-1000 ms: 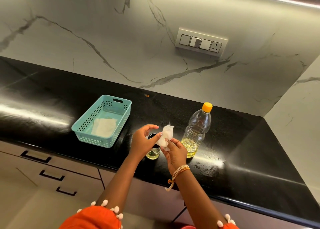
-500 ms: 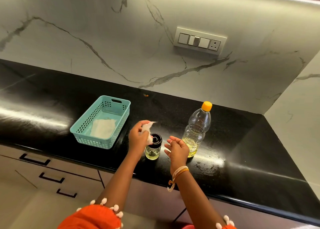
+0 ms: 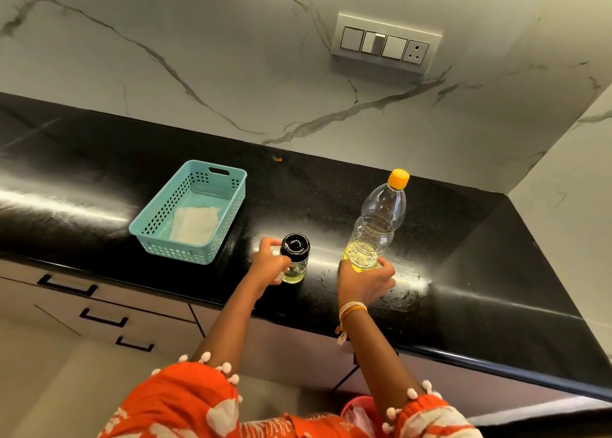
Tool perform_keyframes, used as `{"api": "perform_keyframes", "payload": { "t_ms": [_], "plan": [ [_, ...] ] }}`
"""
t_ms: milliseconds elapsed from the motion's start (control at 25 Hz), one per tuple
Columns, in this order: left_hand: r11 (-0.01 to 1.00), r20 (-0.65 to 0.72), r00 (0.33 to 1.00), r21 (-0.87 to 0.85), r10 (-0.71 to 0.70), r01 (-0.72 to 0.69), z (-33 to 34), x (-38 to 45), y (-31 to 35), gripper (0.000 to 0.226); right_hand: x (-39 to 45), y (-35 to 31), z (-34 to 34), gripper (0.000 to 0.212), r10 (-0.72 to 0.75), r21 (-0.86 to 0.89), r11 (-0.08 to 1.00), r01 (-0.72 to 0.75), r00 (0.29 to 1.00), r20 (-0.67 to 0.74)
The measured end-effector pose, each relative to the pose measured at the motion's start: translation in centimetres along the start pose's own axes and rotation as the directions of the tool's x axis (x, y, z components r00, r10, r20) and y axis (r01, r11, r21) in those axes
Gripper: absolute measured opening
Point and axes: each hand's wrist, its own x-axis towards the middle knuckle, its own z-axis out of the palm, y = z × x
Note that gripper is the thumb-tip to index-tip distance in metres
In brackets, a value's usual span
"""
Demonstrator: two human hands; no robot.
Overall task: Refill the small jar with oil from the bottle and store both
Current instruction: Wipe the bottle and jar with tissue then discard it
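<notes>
Jar [image 3: 294, 258] upright on black counter [image 3: 463, 238], near front edge, black lid on, a little oil inside. Bottle [image 3: 376, 225] upright to its right, apart, yellow cap on, oil in lower part. Bare counter between them and behind both. Basket [image 3: 190, 212] left of jar, apart, white cloth [image 3: 195, 223] inside. Left hand [image 3: 270, 265]: fingers curled round jar's left side. Right hand [image 3: 366, 282]: fingers wrapped round bottle base.
</notes>
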Motion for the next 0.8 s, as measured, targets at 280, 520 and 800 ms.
{"api": "perform_keyframes", "payload": {
  "t_ms": [280, 520, 800],
  "plan": [
    [0.948, -0.155, 0.954, 0.232, 0.258, -0.218, 1.8, -0.2, -1.6, 0.079, 3.1, 0.8, -0.2, 0.105, -0.100, -0.085, 0.990, 0.117, 0.979, 0.179],
    [0.906, -0.241, 0.894, 0.295, 0.377, -0.302, 2.8, 0.5, -2.2, 0.053, 4.9, 1.8, 0.3, 0.096, -0.119, -0.045, 0.990, 0.132, 0.969, 0.217],
    [0.908, -0.230, 0.898, 0.285, 0.375, -0.306, 4.0, 3.6, -0.1, 0.049, 5.7, 0.3, 1.3, 0.059, -0.192, -0.032, 0.979, 0.200, 0.965, 0.179]
  ]
}}
